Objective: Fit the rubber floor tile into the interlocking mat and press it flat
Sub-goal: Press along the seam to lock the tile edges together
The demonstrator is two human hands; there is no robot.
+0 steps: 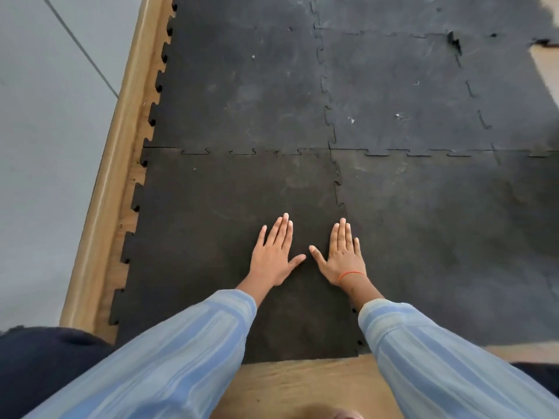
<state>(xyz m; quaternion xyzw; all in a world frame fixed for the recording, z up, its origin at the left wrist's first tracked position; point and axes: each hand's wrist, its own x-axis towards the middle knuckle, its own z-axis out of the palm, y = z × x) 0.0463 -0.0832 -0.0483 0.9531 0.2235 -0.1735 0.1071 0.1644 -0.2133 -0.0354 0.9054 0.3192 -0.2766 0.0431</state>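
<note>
We've got the black tile (211, 237) slotted into the mat (393, 101), wood floor (302, 385) showing nearer us. Left hand (273, 255) and right hand (341, 255) lie spread flat on the tile, gripping nothing.

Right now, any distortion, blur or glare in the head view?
Head view: wide-angle bend curves the tan wooden skirting board; blue striped sleeves look soft up close; no glare on the black rubber floor tile; both hands are sharp and evenly lit.
</note>
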